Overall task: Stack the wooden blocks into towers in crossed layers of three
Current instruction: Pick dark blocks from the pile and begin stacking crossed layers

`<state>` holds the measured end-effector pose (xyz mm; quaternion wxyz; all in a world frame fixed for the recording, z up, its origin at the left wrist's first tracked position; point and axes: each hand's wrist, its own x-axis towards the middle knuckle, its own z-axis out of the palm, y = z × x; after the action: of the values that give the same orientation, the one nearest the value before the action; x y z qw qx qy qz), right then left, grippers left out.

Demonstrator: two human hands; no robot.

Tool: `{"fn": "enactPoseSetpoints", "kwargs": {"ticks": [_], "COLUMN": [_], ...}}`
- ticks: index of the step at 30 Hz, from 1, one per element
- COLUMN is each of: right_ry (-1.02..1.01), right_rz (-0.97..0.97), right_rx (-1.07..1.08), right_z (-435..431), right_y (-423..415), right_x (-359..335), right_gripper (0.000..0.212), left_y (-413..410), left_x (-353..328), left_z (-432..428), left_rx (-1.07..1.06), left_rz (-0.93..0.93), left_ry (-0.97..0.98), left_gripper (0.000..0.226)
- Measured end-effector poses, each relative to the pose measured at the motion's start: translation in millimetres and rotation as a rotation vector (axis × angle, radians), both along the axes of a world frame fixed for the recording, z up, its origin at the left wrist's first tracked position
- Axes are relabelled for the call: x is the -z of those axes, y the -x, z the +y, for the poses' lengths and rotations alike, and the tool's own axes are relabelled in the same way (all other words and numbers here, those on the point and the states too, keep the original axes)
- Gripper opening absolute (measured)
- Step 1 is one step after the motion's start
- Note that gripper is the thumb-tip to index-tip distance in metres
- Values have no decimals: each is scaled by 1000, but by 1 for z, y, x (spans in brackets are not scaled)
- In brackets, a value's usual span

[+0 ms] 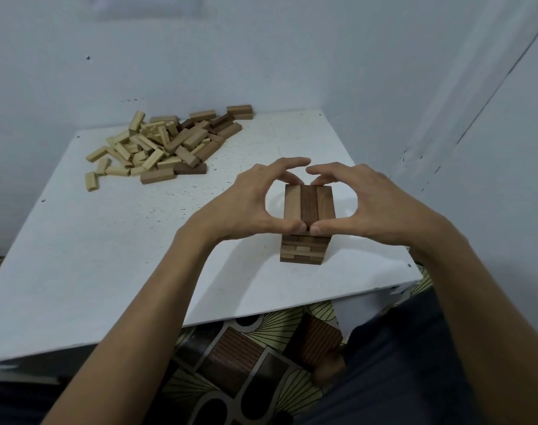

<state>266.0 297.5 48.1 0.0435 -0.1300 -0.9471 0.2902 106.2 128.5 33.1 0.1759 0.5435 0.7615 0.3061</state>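
Left hand (246, 204) and right hand (375, 207) pinch the tower (307, 207) top, thumbs at six o'clock, fingers at twelve (loose blocks (166, 145) at ten o'clock); an uneven squeeze could topple it.

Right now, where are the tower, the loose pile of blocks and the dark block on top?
tower (303, 251): head view, lower layers of its near side.
pile of loose blocks (163, 145): head view, middle of the heap.
dark top block (309, 207): head view, middle of its upper face.
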Motion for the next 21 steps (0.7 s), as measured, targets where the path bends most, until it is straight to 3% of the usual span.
{"fn": "enactPoseSetpoints", "kwargs": {"ticks": [21], "right_ry": [-4], "right_rz": [-1], "right_rx": [-10], "right_z": [2], "right_y": [-1], "right_x": [8], "right_gripper": [83], "left_y": [-3], "left_x": [4], "left_z": [2], "left_rx": [12], "left_rz": [32], "left_ry": [13], "left_gripper": [89]}}
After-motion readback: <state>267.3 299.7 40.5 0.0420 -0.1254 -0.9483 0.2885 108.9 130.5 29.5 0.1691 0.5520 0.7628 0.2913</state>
